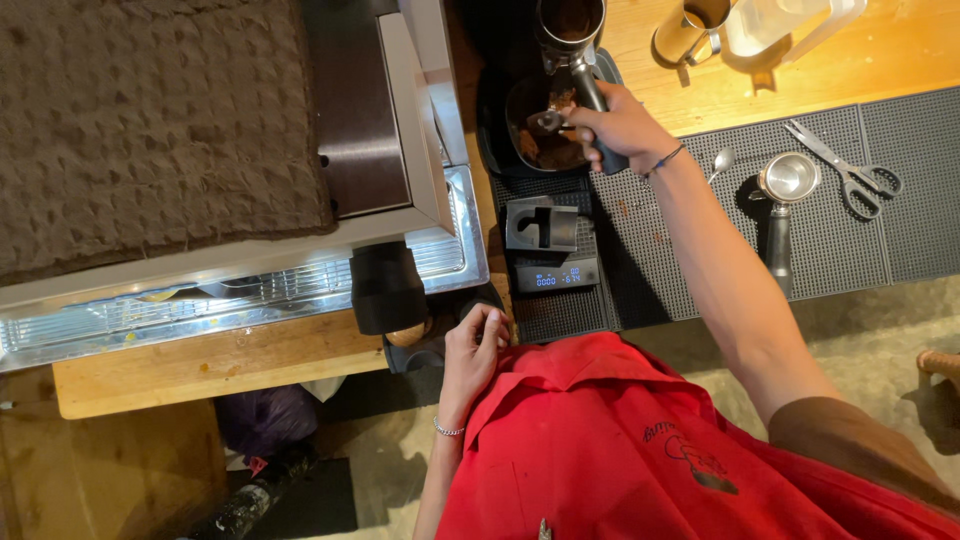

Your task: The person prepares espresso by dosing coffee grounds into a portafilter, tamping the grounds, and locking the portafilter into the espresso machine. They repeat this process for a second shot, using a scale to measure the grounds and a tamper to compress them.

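The right hand (pixel 615 128) is gripping the black handle of a portafilter (pixel 572 40), holding it just above the dark grinder tray (pixel 540 135). Below that tray, a small digital scale (pixel 552 272) is sitting on the black rubber mat (pixel 830 250). Further below the scale, the left hand (pixel 470 355) is resting at the counter edge.

Take the scale (pixel 553 275) as your landmark: a tamping stand (pixel 541 224) sits on it, the grinder (pixel 548 110) stands behind it, the espresso machine (pixel 300 150) lies to its left, and a portafilter (pixel 783 200) and scissors (pixel 848 168) lie to its right on the mat (pixel 700 260).
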